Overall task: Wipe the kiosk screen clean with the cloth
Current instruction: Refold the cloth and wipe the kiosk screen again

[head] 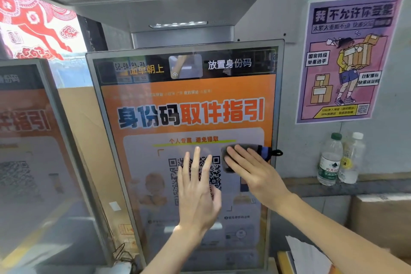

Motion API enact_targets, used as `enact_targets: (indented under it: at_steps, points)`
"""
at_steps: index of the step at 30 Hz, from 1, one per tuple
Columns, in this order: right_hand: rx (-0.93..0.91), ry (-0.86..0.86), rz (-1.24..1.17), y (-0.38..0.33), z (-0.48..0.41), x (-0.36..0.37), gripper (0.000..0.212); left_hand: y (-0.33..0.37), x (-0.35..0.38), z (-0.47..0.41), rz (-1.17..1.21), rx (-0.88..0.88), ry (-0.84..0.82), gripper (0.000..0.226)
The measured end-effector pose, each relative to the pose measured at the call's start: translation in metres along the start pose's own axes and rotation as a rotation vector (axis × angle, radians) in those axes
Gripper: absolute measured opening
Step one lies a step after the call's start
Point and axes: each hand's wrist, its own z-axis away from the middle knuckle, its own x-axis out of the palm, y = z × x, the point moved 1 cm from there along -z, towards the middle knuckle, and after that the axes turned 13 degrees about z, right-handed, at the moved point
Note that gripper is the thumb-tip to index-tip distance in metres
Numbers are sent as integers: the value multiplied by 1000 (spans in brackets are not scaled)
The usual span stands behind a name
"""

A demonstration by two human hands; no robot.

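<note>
In the head view, your main risk is the left hand (198, 189). It is bare and flat over the QR code, on or just off the kiosk screen (189, 118), and I judge it could leave fresh prints or trigger a touch. The cloth (243, 148) sits at 3 o'clock on the screen, against the right frame, so a stroke further right could carry it off the glass. Your right hand (251, 169) presses it with straight, spread fingers. Your left fingers are also spread, pointing to 12 o'clock.
</note>
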Motion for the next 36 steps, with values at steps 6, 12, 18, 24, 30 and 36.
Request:
enact_targets:
  at_steps: [6, 12, 18, 24, 30, 36]
  points:
    - [59, 58, 37, 31, -20, -16, 72, 5, 9, 1, 7, -34, 15, 82]
    - [160, 87, 12, 29, -39, -16, 54, 13, 16, -1, 32, -74, 44, 80]
    - [-125, 7, 63, 35, 17, -7, 74, 11, 19, -1, 14, -59, 59, 81]
    - [31, 89, 104, 81, -18, -28, 63, 14, 23, 0, -45, -44, 78, 78]
    - [178, 213, 76, 85, -53, -24, 53, 16, 29, 0, -14, -65, 125, 78]
    - [151, 169, 37, 54, -5, -2, 52, 7, 31, 4, -18, -33, 142, 79]
